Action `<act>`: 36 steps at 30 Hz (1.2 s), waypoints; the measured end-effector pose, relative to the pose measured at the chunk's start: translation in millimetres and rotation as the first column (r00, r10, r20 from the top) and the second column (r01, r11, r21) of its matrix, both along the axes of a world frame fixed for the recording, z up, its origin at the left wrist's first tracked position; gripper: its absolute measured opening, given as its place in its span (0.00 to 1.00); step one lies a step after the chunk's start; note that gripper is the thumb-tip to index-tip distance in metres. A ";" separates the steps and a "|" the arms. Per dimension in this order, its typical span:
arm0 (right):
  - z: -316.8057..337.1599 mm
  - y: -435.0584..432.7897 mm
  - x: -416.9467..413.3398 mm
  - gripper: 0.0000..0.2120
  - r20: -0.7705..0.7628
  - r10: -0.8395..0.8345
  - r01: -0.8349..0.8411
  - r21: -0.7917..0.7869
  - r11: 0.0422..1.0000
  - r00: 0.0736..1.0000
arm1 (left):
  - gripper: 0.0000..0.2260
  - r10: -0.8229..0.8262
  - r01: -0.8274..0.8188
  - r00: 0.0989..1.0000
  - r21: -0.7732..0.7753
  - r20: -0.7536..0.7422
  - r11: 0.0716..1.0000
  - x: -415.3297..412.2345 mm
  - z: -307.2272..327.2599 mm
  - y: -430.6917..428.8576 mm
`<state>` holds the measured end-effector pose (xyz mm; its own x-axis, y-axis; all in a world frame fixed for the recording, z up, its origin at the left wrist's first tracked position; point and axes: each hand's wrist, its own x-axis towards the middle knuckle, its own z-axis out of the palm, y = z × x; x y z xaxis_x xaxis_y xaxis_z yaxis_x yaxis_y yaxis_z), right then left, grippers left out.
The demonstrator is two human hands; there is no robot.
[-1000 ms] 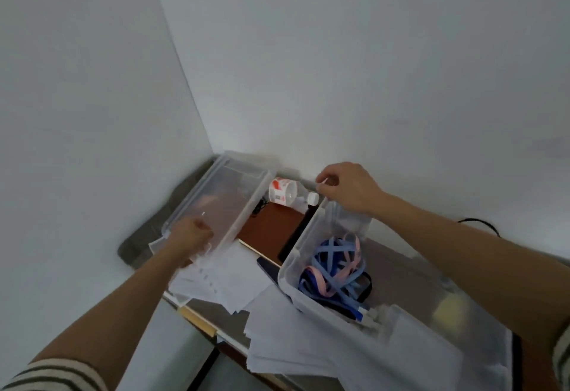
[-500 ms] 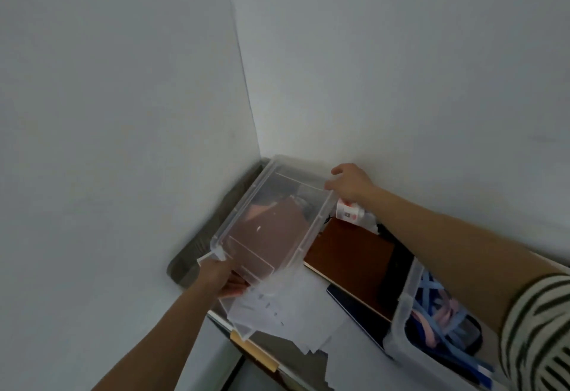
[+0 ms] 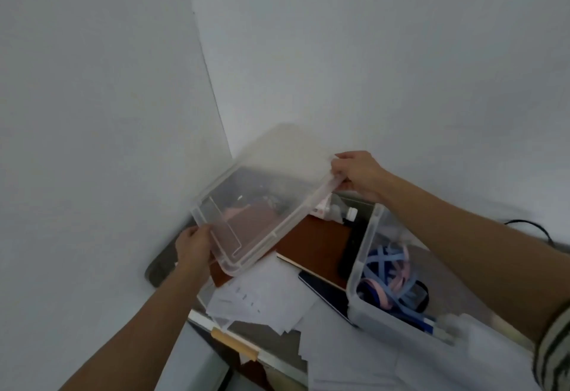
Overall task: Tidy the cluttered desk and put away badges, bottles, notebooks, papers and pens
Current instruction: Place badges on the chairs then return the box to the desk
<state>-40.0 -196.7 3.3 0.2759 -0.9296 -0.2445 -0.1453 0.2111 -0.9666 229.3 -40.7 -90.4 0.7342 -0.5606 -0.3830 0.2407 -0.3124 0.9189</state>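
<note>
An empty clear plastic bin [image 3: 262, 205] is held tilted above the desk's back left corner. My left hand [image 3: 192, 245] grips its near left corner and my right hand [image 3: 357, 175] grips its far right rim. A second clear bin [image 3: 367, 252] stands to the right with blue and pink badge lanyards [image 3: 388, 276] in it. A small bottle [image 3: 336, 210] with a white cap lies behind a brown notebook [image 3: 317, 245]. Loose white papers [image 3: 262, 301] are spread over the desk's front.
White walls meet in a corner right behind the raised bin. A dark phone or tablet [image 3: 327, 292] lies beside the lanyard bin. A black cable [image 3: 530, 227] runs at the far right. The desk's front edge [image 3: 234, 341] is at the bottom.
My right hand left the lanyard bin, crossed left and took the empty bin's far rim. Both hands have lifted and tilted that bin. The camera turned left.
</note>
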 end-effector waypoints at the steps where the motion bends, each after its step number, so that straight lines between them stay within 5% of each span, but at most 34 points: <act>1: 4.1 9.3 -19.3 0.20 -0.025 -0.007 0.006 -0.018 1.000 1.000 | 0.16 -0.006 0.007 0.999 -0.030 0.035 1.000 -17.2 9.3 -1.8; 7: 16.4 62.5 -141.8 0.05 -0.049 -0.135 0.130 -0.091 0.987 0.990 | 0.12 -0.164 0.191 0.970 -0.146 0.177 0.971 -108.8 45.1 -0.7; 13: -8.0 109.0 -252.3 0.26 -0.300 -0.394 0.334 -0.234 0.913 0.869 | 0.07 -0.359 0.438 0.842 -0.123 0.402 0.891 -196.9 54.3 2.4; 16: -23.0 139.0 -291.4 0.27 -0.520 -0.367 0.245 -0.290 0.925 0.771 | 0.06 -0.444 0.554 0.662 0.004 0.603 0.832 -219.9 48.4 -1.7; 18: -28.7 156.0 -311.4 0.28 -0.664 -0.313 0.151 -0.291 0.945 0.679 | 0.08 -0.525 0.602 0.453 0.187 0.720 0.776 -226.8 41.5 -10.9; 20: -33.4 171.0 -322.9 0.29 -0.758 -0.264 0.088 -0.266 0.960 0.597 | 0.10 -0.593 0.588 0.282 0.353 0.754 0.728 -234.0 37.8 -19.4; 22: -41.1 181.6 -326.8 0.28 -0.818 -0.231 0.061 -0.235 0.970 0.527 | 0.10 -0.611 0.586 0.206 0.404 0.764 0.702 -241.0 37.0 -27.1; 30: -66.0 189.8 -319.6 0.27 -0.882 -0.282 0.135 -0.249 0.959 0.377 | 0.08 -0.617 0.634 0.242 0.359 0.749 0.685 -244.2 36.6 -41.9; 34: -66.2 184.3 -314.0 0.26 -0.846 -0.317 0.239 -0.232 0.943 0.428 | 0.08 -0.630 0.670 0.330 0.296 0.703 0.681 -239.1 31.1 -39.1; 36: -65.3 179.8 -315.9 0.32 -0.751 -0.342 0.351 -0.157 0.923 0.564 | 0.10 -0.647 0.682 0.430 0.244 0.629 0.690 -241.3 30.1 -39.7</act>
<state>-355.9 -16.9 -62.0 -0.3533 -0.9097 -0.2182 -0.7303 0.4139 -0.5435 -12.0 -80.4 -60.3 0.1599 -0.9862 0.0430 -0.6535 -0.0731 0.7534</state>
